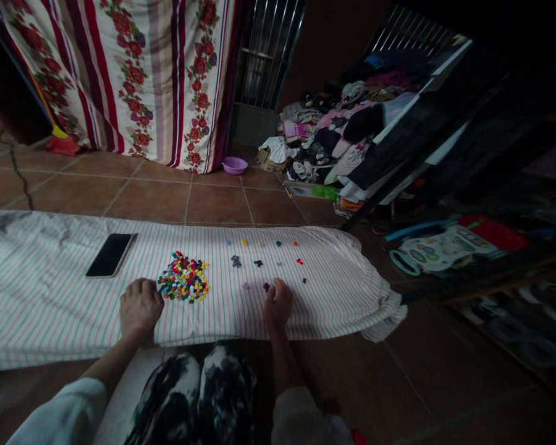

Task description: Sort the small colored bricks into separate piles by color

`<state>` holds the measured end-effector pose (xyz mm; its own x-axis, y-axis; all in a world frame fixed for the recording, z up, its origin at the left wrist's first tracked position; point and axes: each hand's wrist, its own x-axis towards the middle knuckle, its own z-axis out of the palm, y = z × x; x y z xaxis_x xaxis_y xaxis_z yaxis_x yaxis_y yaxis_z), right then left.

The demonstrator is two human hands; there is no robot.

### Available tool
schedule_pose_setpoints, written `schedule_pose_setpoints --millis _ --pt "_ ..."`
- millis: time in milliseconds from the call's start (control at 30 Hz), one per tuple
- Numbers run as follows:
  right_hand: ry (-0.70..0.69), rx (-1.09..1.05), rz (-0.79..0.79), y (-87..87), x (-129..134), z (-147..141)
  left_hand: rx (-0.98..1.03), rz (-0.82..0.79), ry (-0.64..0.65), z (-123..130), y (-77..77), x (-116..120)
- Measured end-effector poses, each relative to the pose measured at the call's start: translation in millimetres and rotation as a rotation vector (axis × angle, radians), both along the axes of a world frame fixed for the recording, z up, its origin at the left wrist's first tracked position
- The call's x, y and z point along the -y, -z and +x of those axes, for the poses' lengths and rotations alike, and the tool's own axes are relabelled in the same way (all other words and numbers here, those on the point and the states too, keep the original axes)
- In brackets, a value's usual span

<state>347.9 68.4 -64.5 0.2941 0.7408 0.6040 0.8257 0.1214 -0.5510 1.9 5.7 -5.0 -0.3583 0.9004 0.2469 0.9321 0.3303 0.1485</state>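
On a striped cloth (231, 321) lies a heap of small multicoloured pieces (184, 278). My left hand (141, 306) rests on the cloth at the heap's left edge, its fingers curled downward; whether anything is under them is hidden. My right hand (278, 300) is at a dark purple piece (266, 287), thumb and forefinger close together beside it; a grip on it cannot be made out. A pink piece (245, 285) lies to its left. Farther back are a small grey group (236, 261), a black group (258, 263), red pieces (299, 261) and a brown piece (304, 280).
A phone (111, 255) lies left of the heap. Along the cloth's far side sit single blue, yellow (244, 242), green (278, 243) and orange (295, 243) pieces. Beyond are a purple basin (235, 165), a clothes pile (328, 133) and a hanging curtain (162, 80).
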Motion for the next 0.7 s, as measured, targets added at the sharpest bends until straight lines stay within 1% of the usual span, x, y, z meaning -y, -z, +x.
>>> schedule_pose_setpoints --millis 133,233,300,367,433,500,600,700 --pt "-0.016 -0.08 0.044 -9.1 2.3 5.5 0.007 0.006 0.012 -0.5 -0.5 0.3" --pt "-0.074 -0.126 0.057 -22.4 5.7 -2.6 0.012 0.023 0.016 -1.0 0.9 0.4" --pt "-0.161 -0.125 0.05 -31.3 8.8 -18.0 0.021 0.036 0.025 -1.5 2.3 0.4" --pt "-0.289 -0.106 0.022 -37.9 12.6 -40.2 0.029 0.04 0.027 -2.2 3.6 0.3" --pt "-0.412 -0.092 -0.029 -41.5 16.4 -66.0 0.035 0.036 0.022 -2.9 4.8 0.3" --pt "-0.501 -0.064 -0.092 -42.6 20.0 -91.2 0.036 0.034 0.022 -3.5 5.8 0.3" --pt "-0.59 0.003 -0.195 -42.6 23.3 -120.9 0.035 0.039 0.029 -4.1 6.6 0.2" --pt "-0.605 0.05 -0.276 -42.5 22.9 -138.5 0.038 0.038 0.026 -3.9 5.7 0.1"
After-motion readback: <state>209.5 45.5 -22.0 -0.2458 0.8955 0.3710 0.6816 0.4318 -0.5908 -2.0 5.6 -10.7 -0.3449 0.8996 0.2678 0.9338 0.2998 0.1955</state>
